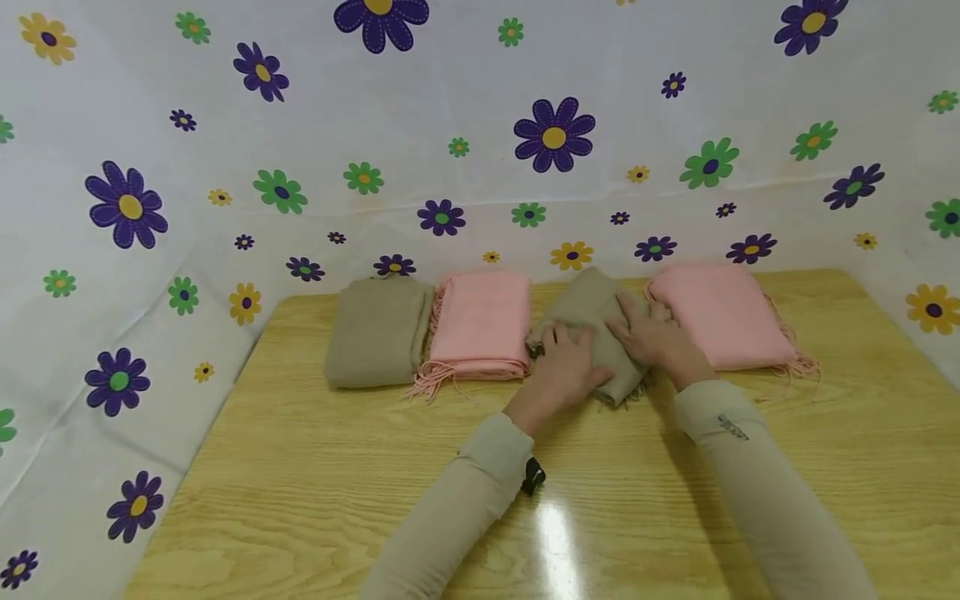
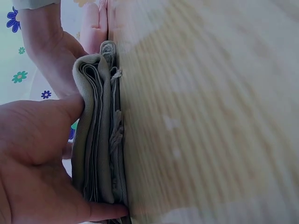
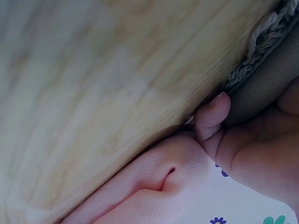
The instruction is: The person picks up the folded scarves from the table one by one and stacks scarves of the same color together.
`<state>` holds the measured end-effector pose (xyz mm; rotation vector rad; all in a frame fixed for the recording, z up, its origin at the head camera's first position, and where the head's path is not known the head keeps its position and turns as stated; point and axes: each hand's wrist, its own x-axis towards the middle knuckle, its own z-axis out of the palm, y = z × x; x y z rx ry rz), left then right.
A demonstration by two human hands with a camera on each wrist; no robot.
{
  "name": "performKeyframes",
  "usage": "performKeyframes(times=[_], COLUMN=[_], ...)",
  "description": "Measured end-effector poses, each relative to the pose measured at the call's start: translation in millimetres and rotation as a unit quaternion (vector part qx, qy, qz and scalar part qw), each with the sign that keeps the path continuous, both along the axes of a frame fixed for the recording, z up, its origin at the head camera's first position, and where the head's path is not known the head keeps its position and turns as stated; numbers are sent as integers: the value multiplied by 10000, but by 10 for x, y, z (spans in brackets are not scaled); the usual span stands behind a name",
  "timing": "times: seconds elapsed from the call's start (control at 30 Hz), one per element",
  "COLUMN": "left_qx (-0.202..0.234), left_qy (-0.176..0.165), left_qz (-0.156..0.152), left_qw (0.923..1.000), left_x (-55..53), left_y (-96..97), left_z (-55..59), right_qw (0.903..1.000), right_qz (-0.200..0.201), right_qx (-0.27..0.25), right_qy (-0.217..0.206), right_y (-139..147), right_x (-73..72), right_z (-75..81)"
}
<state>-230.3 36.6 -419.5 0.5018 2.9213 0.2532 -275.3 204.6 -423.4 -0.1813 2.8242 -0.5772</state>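
Observation:
Both hands are at a folded beige scarf (image 1: 587,304) that lies askew on the table, its fringe sticking out at the near corner. My left hand (image 1: 561,371) rests on its left side, thumb spread over the top. In the left wrist view, one straight finger of the left hand (image 2: 42,158) reaches down the scarf's side to the tabletop, beside the stacked layers of the beige scarf (image 2: 96,135). From the right, my right hand (image 1: 654,335) touches the scarf, thumb on top, other fingers at the edge. In the right wrist view, the right hand's (image 3: 261,144) little finger is bent beside the cloth.
Left of the hands lie a folded pink scarf (image 1: 483,321) and another folded beige scarf (image 1: 378,333). A second pink scarf (image 1: 723,321) with loose fringe is close by the right hand. A flower-patterned cloth (image 1: 465,100) hangs behind the wooden table (image 1: 315,483).

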Motion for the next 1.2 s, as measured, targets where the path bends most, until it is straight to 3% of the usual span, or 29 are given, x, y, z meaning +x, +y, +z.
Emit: performKeyframes(times=[0.37, 0.47, 0.67, 0.87, 1.2], left_qx=[-471, -430, -343, -290, -3], left_qy=[-601, -771, -803, -901, -1140], left_qz=[-296, -281, -326, -471, -611], left_qw=[9966, 9957, 9956, 9944, 9916], left_x=[16, 13, -21, -124, -173], left_y=[-37, -46, -70, -112, -183], left_z=[4, -2, -54, -87, -27], right_qw=[9997, 9996, 9993, 9992, 9980], right_qz=[-122, -130, -118, -135, -238], right_qx=[206, 248, 328, 370, 592], right_qy=[-90, -78, -96, -64, 30], right_y=[-13, -19, -16, 2, -20], right_x=[15, 22, 53, 100, 194], right_z=[-31, -35, -19, -24, -40])
